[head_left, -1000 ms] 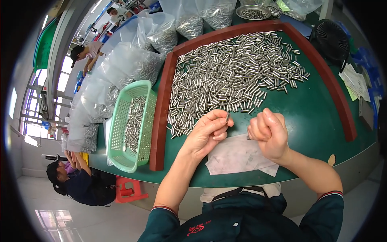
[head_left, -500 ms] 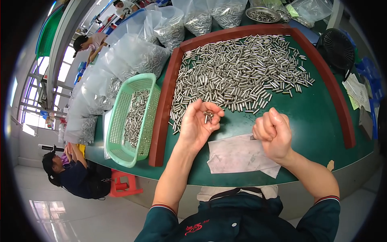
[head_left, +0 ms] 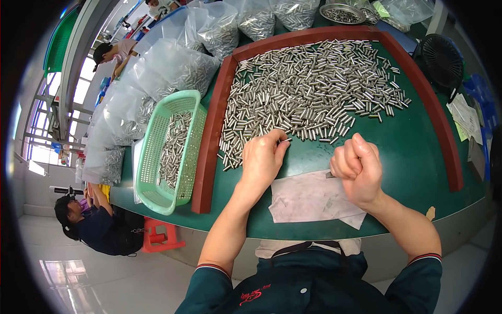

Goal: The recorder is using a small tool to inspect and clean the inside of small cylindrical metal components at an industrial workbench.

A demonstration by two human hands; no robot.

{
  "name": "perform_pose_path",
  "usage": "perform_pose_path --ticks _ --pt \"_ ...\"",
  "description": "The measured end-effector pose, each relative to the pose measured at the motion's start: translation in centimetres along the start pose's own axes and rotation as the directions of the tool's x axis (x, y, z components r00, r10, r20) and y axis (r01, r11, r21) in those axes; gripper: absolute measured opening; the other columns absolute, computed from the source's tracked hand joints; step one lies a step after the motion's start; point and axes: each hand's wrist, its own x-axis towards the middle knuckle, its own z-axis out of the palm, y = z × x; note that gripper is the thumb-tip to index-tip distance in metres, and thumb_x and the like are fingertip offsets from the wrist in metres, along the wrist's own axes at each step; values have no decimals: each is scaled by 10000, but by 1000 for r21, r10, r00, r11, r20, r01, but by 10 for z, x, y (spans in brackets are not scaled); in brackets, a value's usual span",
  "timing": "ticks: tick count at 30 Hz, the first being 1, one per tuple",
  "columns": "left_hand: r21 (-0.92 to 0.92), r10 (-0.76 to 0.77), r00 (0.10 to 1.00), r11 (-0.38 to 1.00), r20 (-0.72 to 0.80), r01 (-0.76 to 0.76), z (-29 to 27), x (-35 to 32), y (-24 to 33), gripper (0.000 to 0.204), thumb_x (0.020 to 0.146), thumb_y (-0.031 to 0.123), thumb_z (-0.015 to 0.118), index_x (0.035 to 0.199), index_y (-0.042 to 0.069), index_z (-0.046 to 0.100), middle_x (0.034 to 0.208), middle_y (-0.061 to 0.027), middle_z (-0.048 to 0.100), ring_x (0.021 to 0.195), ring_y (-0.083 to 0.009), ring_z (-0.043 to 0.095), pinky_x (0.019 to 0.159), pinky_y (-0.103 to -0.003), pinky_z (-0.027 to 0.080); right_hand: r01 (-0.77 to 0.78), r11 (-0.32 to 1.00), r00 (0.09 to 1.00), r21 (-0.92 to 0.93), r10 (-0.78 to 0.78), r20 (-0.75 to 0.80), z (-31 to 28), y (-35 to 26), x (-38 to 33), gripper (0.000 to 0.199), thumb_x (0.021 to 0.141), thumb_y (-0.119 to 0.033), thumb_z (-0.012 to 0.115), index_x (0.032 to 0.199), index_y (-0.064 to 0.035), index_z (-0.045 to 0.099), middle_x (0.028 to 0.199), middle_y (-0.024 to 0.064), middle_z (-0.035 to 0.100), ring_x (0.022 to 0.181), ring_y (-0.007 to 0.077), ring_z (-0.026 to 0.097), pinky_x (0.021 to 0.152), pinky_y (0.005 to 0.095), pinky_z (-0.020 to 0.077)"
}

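Note:
A wide heap of short shiny metal pins (head_left: 308,89) covers the green tabletop. At its near edge, my left hand (head_left: 261,159) is turned palm down, with thumb and fingertips closed around a metal pin (head_left: 286,140) whose end shows. Its palm is hidden. My right hand (head_left: 357,170) is a closed fist held above a stained pale cloth (head_left: 308,199). From the fist's left side pokes a small grey end (head_left: 329,175); the rest of that thing is covered by the fingers.
Dark red rails (head_left: 209,157) border the heap on three sides. Left of them, a light green basket (head_left: 151,178) holds more pins. Filled plastic bags (head_left: 180,70) line the table's left and back. A metal bowl (head_left: 342,14) and black fan (head_left: 441,63) stand far right. Several people are on the left.
My left hand has turned from palm up, with several pins in it, to palm down, reaching to the heap's near edge. My right fist has barely moved.

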Motion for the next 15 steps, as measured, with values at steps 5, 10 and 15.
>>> perform_pose_path --ticks 5,10,15 --pt "-470 -13 974 874 225 120 -5 -3 11 71 754 47 616 811 7 602 567 44 467 505 -26 352 458 -193 294 1 1000 1000 -14 -1 -11 -1 -2 -1 442 902 -257 346 496 -107 254 422 -14 263 410 75 192 405 234 183" --pt "-750 5 920 581 392 317 -3 -5 11 82 769 59 621 833 9 611 674 45 532 591 -11 414 531 -154 322 -18 1000 1000 0 18 -10 0 -2 0 446 901 -253 354 492 -106 253 419 -13 265 409 73 195 408 232 184" --pt "-760 -35 913 542 407 359 -3 -6 11 79 773 60 610 835 10 615 612 78 442 560 -10 335 510 -164 276 -14 1000 1000 2 14 -11 0 0 0 455 900 -253 357 484 -105 250 416 -11 273 402 74 195 405 236 182"
